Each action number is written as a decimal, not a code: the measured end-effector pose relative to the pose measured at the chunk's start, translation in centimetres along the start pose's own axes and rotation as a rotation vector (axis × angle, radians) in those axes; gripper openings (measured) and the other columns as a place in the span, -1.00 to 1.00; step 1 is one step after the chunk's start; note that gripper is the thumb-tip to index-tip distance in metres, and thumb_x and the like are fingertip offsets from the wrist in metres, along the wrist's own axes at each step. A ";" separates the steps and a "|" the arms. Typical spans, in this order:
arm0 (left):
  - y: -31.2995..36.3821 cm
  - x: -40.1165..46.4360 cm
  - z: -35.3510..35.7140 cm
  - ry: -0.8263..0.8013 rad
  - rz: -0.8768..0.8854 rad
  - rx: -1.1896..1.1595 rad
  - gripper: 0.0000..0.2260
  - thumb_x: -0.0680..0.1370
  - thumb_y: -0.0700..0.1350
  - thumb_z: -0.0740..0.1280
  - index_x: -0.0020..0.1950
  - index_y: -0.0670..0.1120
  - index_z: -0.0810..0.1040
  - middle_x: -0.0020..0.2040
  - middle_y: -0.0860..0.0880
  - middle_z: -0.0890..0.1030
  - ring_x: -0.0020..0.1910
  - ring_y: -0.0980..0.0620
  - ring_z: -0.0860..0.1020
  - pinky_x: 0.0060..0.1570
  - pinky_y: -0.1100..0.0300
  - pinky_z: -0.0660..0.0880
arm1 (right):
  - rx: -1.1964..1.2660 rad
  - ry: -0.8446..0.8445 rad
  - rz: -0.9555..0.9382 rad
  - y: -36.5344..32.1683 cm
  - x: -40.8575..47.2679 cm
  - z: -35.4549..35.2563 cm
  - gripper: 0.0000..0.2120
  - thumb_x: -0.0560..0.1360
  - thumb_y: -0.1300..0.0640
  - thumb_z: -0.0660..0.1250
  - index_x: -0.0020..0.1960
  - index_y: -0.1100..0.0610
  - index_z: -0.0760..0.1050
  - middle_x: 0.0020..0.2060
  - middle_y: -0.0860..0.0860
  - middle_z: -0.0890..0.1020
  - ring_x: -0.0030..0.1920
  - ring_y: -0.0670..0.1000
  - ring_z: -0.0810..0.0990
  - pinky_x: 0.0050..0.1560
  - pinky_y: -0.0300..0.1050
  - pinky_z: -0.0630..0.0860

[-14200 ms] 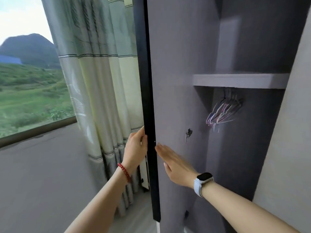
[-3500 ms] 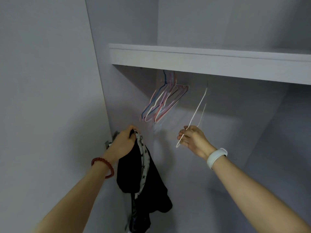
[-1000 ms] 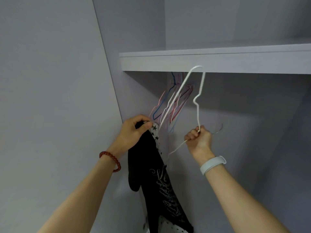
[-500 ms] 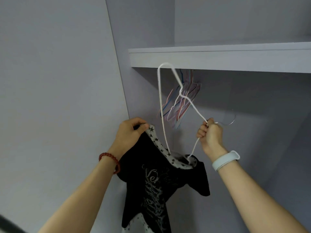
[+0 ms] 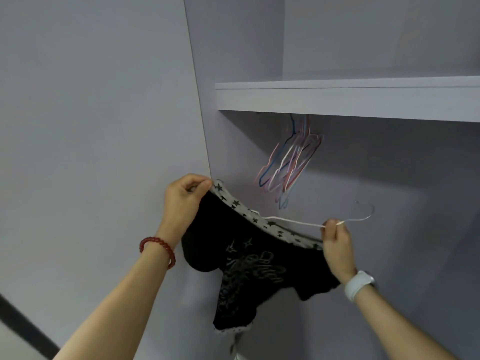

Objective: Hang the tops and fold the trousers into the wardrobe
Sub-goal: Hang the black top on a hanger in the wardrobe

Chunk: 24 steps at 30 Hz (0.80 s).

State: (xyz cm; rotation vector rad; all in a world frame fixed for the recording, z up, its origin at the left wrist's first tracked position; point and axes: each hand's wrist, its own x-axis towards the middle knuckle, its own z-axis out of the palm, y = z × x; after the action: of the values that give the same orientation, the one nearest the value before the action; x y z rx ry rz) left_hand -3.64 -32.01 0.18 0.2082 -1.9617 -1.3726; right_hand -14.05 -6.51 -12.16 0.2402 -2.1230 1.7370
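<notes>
We hold the black top point(image 5: 249, 266) stretched between both hands below the shelf point(image 5: 337, 100). Left hand point(image 5: 185, 197) pinches the star-print neckline; right hand point(image 5: 336, 242) grips the white hanger point(image 5: 293, 222) (one arm inside the neck, hook pointing right). Spare hangers point(image 5: 291, 162) hang behind.

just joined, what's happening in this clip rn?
A person stands at an open wardrobe, putting a black top onto a white wire hanger. The left hand pinches the star-print collar and holds it up. The right hand grips the hanger near its hook; the hanger's far end is tucked inside the neckline. The top is not yet hung. A bunch of coloured hangers hangs under the shelf.
</notes>
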 end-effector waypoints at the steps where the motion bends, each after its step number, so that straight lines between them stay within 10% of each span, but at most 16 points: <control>1: -0.7 -0.3 -0.1 -0.034 0.006 0.055 -0.80 0.50 -0.26 0.36 -0.27 0.00 0.58 -0.33 0.16 0.60 -0.30 0.25 0.54 -0.13 0.29 0.49 | -0.059 -0.002 -0.060 -1.0 0.7 -0.5 -0.75 0.61 0.30 0.07 -0.25 0.22 0.32 -0.39 0.05 0.40 -0.27 0.07 0.36 -0.21 -0.17 0.21; 8: -2.9 -1.9 2.7 -0.255 -0.024 0.265 -0.96 0.44 -0.20 0.44 -0.15 -0.16 0.67 -0.23 0.07 0.60 -0.20 0.17 0.54 -0.06 0.29 0.45 | -0.543 -0.645 -0.268 -7.2 3.8 0.9 -0.78 0.62 0.16 0.08 -0.17 0.16 0.38 -0.16 0.15 0.61 -0.11 0.16 0.54 -0.03 -0.01 0.42; 12: -4.0 -2.2 3.2 -0.324 0.034 0.299 -0.85 0.47 -0.19 0.41 0.02 -0.15 0.65 -0.04 -0.01 0.62 -0.05 0.10 0.56 0.00 0.38 0.39 | -0.261 -0.364 -0.259 -8.3 4.7 -0.4 -0.78 0.60 0.26 0.11 -0.21 0.21 0.37 -0.40 -0.04 0.44 -0.33 -0.20 0.49 -0.27 -0.30 0.33; 16: -5.8 -2.3 3.6 -0.448 0.044 0.399 -0.58 0.52 -0.02 0.35 0.36 -0.06 0.42 0.30 -0.08 0.45 0.27 -0.03 0.43 0.28 0.06 0.36 | -0.369 -0.435 -0.197 -7.5 4.1 -0.9 -0.72 0.59 0.23 0.14 -0.29 0.11 0.36 -0.42 -0.07 0.40 -0.37 -0.15 0.37 -0.32 -0.36 0.29; 21: -6.5 -3.9 7.4 -0.511 0.296 0.584 -0.76 0.58 -0.08 0.25 -0.26 -0.11 0.54 -0.37 -0.09 0.53 -0.31 -0.14 0.51 -0.26 0.16 0.32 | -0.343 -0.326 -0.149 -7.1 3.1 -1.8 -0.78 0.58 0.21 0.16 -0.23 0.22 0.42 -0.43 -0.09 0.41 -0.37 -0.14 0.36 -0.31 -0.39 0.29; 24: -7.0 -3.9 9.5 -0.456 0.342 0.470 -0.73 0.56 -0.12 0.22 -0.23 -0.23 0.57 -0.34 -0.13 0.58 -0.34 -0.13 0.53 -0.29 0.11 0.44 | -0.372 -0.249 -0.131 -7.1 2.9 -2.9 -0.78 0.59 0.21 0.16 -0.20 0.24 0.43 -0.43 -0.09 0.40 -0.38 -0.13 0.36 -0.32 -0.39 0.29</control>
State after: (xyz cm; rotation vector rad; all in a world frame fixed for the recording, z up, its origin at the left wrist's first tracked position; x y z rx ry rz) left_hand -8.69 -25.80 -9.37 -0.2409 -2.5382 -0.7666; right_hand -13.55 -4.99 -4.09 0.4971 -2.4946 1.2631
